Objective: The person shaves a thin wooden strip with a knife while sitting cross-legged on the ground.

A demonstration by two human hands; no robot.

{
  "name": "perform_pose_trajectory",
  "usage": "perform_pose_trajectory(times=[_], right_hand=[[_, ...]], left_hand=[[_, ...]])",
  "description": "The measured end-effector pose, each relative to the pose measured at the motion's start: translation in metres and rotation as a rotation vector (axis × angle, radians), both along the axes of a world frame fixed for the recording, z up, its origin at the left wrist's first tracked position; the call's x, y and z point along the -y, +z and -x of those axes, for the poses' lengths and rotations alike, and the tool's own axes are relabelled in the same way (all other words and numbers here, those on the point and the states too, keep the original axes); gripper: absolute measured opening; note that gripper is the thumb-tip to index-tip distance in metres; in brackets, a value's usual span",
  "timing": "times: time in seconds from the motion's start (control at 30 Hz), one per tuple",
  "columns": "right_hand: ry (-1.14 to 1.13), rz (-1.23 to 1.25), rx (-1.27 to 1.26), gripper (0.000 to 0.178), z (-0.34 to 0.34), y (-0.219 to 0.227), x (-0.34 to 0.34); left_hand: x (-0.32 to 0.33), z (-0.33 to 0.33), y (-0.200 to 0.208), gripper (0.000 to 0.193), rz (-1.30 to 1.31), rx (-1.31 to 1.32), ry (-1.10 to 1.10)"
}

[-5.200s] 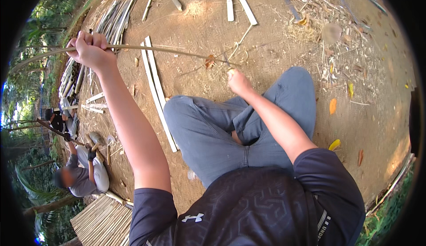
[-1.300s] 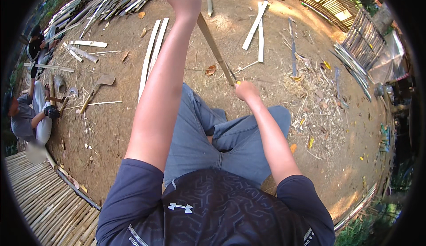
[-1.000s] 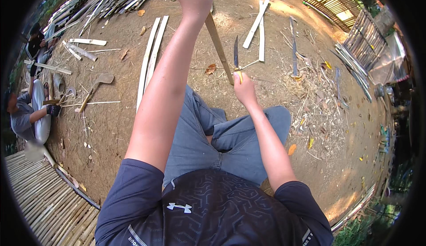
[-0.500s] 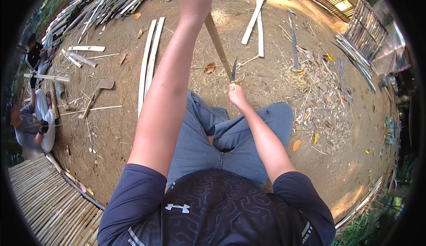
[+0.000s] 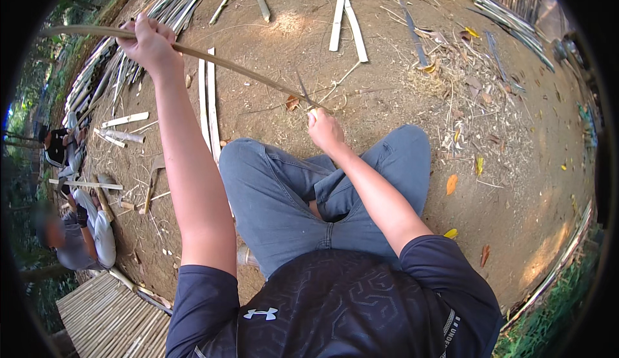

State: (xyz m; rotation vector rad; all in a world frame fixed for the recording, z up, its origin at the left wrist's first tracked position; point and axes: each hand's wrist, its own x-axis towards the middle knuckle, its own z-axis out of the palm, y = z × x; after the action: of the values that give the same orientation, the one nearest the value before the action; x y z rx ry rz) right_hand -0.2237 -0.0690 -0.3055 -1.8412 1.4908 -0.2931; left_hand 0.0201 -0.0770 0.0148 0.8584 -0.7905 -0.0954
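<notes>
A long thin bamboo strip (image 5: 238, 69) slants from the far left toward the middle, ahead of my crossed legs. My left hand (image 5: 151, 47), its arm stretched out, is closed round the strip's upper part, and the end runs on beyond the fist. Above my lap, my right hand (image 5: 326, 130) grips the handle of a small knife (image 5: 302, 86). Its narrow dark blade points away from me and lies against the strip's lower end. The handle is mostly covered by my fingers, and whether they also pinch the strip is hard to see.
Pale bamboo slats (image 5: 207, 103) lie left of my knees, more slats (image 5: 342, 19) ahead. A machete-like blade (image 5: 409, 22) rests at the far right. Two people sit at the left, the nearer person (image 5: 84, 229) beside a bamboo platform (image 5: 116, 316). Shavings litter the ground.
My left hand has swung left and lower with the strip, which now slants far more to the left. The right hand with the knife has shifted slightly left. The view has tilted.
</notes>
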Motion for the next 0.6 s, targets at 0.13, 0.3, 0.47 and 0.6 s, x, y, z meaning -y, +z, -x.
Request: perform_pose_trajectory(times=[0.13, 0.3, 0.47, 0.6], right_hand=[[-0.064, -0.022, -0.014, 0.04, 0.023, -0.045, 0.009], [0.011, -0.104, -0.031, 0.041, 0.013, 0.0, 0.007], [-0.115, -0.17, -0.086, 0.042, 0.037, -0.061, 0.026], [-0.09, -0.197, -0.123, 0.041, 0.019, -0.04, 0.015]], left_hand=[[0.008, 0.01, 0.001, 0.024, 0.0, -0.004, -0.058], [-0.003, 0.002, -0.001, 0.025, -0.015, 0.015, -0.068], [0.014, 0.015, 0.003, 0.026, -0.004, -0.005, -0.078], [-0.004, 0.007, 0.002, 0.025, -0.019, 0.007, -0.065]])
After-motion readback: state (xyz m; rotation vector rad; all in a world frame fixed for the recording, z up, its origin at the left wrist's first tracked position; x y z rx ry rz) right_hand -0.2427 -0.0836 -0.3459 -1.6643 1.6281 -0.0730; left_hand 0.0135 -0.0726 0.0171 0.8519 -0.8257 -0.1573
